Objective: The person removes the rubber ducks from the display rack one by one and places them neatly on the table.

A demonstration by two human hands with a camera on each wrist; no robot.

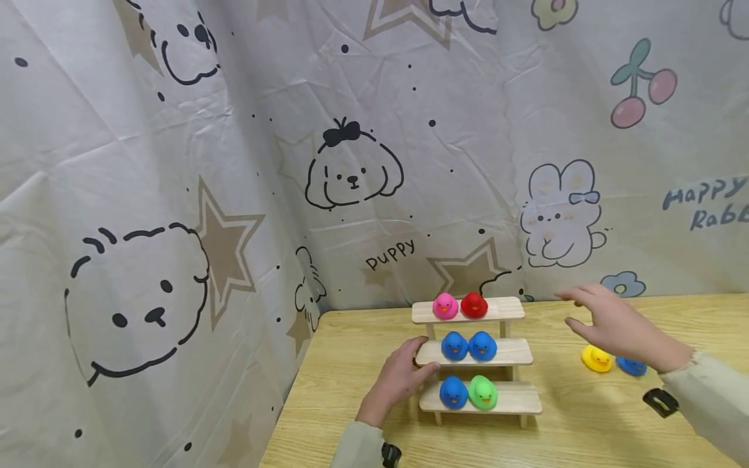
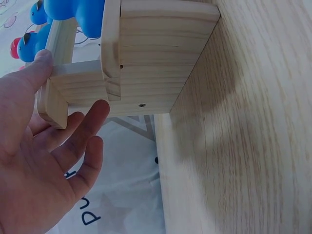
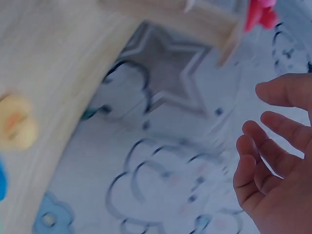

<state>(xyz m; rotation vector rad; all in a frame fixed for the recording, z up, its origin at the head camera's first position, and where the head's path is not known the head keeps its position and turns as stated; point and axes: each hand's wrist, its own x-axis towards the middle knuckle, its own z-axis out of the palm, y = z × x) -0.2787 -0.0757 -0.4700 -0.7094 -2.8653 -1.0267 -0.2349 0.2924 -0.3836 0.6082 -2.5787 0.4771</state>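
A three-tier wooden stand (image 1: 515, 351) bears rubber ducks in pairs. On the top tier are a pink duck (image 1: 445, 306) and a red duck (image 1: 474, 305). Two blue ducks (image 1: 482, 346) sit side by side on the middle tier. The bottom one carries a blue duck (image 1: 453, 392) and a green duck (image 1: 483, 392). My left hand (image 1: 400, 375) grips the left end of the middle tier, thumb (image 2: 39, 68) above and fingers below. To the stand's right, my right hand (image 1: 620, 325) is raised with relaxed fingers, holding nothing.
A yellow duck (image 1: 597, 358) and another blue duck (image 1: 632, 366) stand on the wooden table (image 1: 333, 364) at the right, the blue one partly behind my right forearm. A cloth printed with cartoon animals (image 1: 363, 260) hangs along the table's back and left edges.
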